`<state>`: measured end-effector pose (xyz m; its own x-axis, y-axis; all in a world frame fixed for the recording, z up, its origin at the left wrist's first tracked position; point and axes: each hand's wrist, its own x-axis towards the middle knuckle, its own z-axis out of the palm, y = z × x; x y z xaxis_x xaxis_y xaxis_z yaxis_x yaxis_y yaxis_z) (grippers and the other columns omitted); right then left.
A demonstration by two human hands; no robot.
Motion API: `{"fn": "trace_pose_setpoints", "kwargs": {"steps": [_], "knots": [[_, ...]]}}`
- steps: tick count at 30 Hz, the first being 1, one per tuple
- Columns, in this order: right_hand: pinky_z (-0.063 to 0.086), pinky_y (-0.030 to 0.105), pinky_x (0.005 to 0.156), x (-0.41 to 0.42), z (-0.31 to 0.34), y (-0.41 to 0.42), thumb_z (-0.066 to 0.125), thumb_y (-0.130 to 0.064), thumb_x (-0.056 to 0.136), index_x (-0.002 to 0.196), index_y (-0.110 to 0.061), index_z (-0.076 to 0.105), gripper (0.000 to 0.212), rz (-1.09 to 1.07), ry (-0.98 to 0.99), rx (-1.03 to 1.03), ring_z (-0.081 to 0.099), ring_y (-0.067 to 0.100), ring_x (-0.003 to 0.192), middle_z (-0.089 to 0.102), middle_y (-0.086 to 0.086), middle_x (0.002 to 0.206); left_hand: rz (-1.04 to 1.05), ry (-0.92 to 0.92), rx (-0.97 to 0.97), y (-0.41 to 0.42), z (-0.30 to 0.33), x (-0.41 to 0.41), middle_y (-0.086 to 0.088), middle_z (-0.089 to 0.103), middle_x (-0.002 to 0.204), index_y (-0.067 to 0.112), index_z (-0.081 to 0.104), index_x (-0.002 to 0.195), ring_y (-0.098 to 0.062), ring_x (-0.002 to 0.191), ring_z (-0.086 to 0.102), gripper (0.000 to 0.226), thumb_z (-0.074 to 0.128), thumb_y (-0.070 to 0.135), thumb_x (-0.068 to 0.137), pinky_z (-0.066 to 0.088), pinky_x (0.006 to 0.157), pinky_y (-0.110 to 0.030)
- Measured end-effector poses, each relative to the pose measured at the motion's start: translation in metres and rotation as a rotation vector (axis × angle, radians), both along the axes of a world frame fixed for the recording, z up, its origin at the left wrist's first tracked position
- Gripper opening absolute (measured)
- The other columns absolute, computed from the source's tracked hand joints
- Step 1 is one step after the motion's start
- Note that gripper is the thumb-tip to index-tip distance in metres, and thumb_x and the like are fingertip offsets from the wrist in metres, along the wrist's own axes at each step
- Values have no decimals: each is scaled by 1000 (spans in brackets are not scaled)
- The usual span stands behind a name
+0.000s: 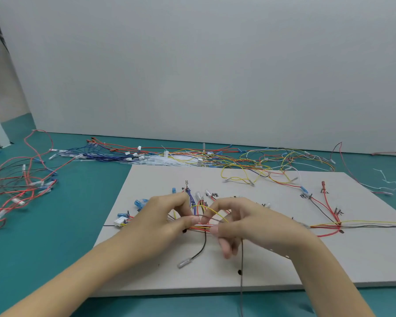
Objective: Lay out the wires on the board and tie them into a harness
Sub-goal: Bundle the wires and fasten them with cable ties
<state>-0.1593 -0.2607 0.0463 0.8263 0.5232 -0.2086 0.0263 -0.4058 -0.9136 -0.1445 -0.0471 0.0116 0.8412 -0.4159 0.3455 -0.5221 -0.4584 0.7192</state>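
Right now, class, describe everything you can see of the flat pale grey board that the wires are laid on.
The flat pale grey board is a thin rectangular sheet, matte like card or foam, lying flat on the teal table. Small dark markings and pegs dot its surface. Coloured wires run across it. The left hand and right hand pinch a wire bundle above its middle.

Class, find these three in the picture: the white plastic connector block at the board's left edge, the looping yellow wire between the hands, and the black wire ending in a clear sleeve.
white plastic connector block (121, 221), head view, block's middle.
looping yellow wire (212, 208), head view, arch top.
black wire (203, 244), head view, mid-length.
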Motion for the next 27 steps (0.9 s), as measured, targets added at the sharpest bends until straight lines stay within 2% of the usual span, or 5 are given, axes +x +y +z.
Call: {"fn": "trace_pose_setpoints", "kwargs": {"steps": [7,15,18,22,27], "knots": [[17,16,36,4,13,-44,66,-36,81,90,-12,76,27,-87,31,105,17,10,41,23,-4,51,27,68,-45,17,3,3,6,70,67,40,50,84,-3,62,59,19,66,31,89,38,55,-6],[14,19,42,4,1,-62,69,-44,74,95,-12,76,38,-191,1,104,15,13,49,20,-4,57,-79,156,71,18,-3,5,6,65,57,29,69,77,-7,72,57,20,67,48,83,43,67,-20],[14,18,42,6,-1,-55,69,-44,74,94,-12,76,38,-182,2,85,15,12,49,21,-4,56,-162,208,-75,-7,-5,-1,7,48,53,32,67,91,-6,50,43,15,65,46,86,36,52,-21],[16,16,41,5,-2,-56,68,-40,79,94,-10,76,34,-126,22,71,17,11,47,22,-4,54,-182,245,-211,-10,1,-4,12,52,61,30,70,80,0,55,40,17,58,40,87,30,52,-10],[18,16,41,5,-2,-59,66,-36,87,93,-10,75,28,-70,38,50,19,10,45,23,-6,50,-108,292,-221,19,4,3,-18,64,77,23,74,82,-14,71,52,21,65,40,88,38,68,-26]]}}
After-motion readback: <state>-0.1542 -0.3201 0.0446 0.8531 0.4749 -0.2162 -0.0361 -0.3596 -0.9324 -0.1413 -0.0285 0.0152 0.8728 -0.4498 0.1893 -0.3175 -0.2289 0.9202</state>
